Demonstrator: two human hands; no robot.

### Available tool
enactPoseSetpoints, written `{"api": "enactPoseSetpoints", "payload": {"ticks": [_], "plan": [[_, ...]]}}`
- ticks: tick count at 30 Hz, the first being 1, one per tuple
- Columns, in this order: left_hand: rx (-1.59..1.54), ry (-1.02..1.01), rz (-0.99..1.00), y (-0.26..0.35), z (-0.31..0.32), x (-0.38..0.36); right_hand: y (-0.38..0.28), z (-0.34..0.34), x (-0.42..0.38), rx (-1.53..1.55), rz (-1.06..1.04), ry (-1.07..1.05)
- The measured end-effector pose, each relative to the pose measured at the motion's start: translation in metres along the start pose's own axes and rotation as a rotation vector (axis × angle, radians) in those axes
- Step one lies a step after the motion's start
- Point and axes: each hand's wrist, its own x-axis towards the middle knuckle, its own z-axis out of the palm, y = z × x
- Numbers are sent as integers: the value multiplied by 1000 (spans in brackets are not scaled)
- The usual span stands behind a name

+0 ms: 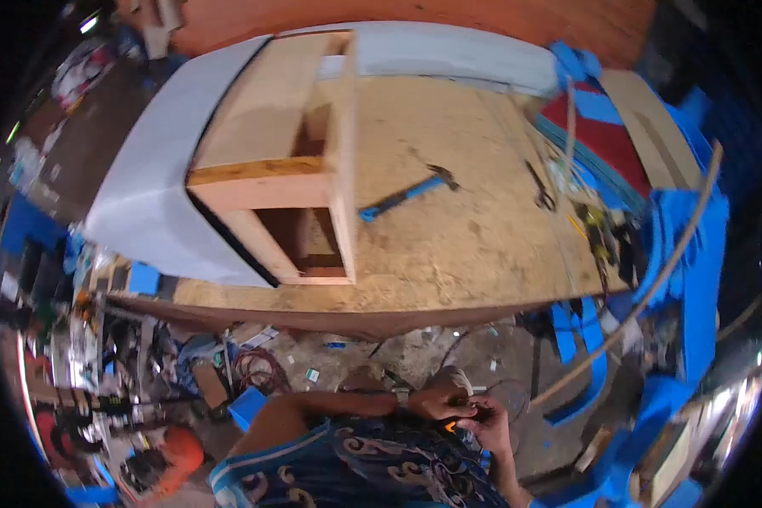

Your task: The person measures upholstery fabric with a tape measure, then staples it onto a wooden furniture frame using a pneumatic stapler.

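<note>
My left hand [438, 401] is in front of my body, below the table's front edge, with its fingers closed. Touching it from the other side is my right hand [492, 422], its fingers also closed. Whatever lies between the fingertips is too small and blurred to name. Beyond the hands, a blue-handled hammer [406, 195] lies on the wooden tabletop [466, 245]. A wooden frame box [271, 182] stands left of the hammer, against a white padded panel [165, 169] with a black edge.
Scissors [544, 199] rest on the table's right side, near a red and blue stack [597, 140]. A long thin curved strip [635, 317] rises at the right among blue foam pieces [694, 279]. Scraps and an orange machine [178, 453] are on the floor.
</note>
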Motion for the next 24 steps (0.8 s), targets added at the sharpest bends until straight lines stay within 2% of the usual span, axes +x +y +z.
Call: {"api": "enactPoseSetpoints", "payload": {"ticks": [2, 3, 5, 6, 8, 11, 12, 14, 17, 19, 20, 21, 22, 23, 24], "plan": [[47, 214, -58, 34, 13, -29, -13, -12, 9, -161, -15, -174], [122, 429, 100, 50, -68, -34, -43, 4, 102, -340, -188, -259], [94, 796, 297, 44, -55, -40, -64, 7, 134, -640, -328, -453], [155, 851, 251, 46, -51, -47, -77, 12, 145, -660, -345, -578], [359, 965, 184, 63, -86, -75, -111, 38, 192, -701, -469, -797], [676, 945, 166, 114, -106, -125, -153, 70, 231, -749, -769, -1043], [786, 986, 145, 139, -106, -144, -168, 78, 234, -819, -951, -1035], [937, 963, -39, 195, -108, -184, -221, 96, 233, -853, -1363, -888], [1221, 1143, -6, 278, -117, -247, -290, 114, 243, -820, -1722, -640], [1489, 1273, 5, 317, -139, -288, -349, 132, 257, -621, -1708, -551], [1609, 1289, 107, 338, -162, -314, -381, 134, 272, -774, -1819, -495], [1626, 1308, 84, 360, -183, -338, -400, 138, 295, -642, -1612, -364], [1604, 1352, 163, 373, -212, -359, -419, 141, 317, -473, -1407, -253], [1581, 1392, 243, 386, -241, -381, -438, 147, 348, -391, -1398, -244], [1424, 1405, -53, 409, -257, -396, -454, 155, 375, -396, -1248, -280]]}}
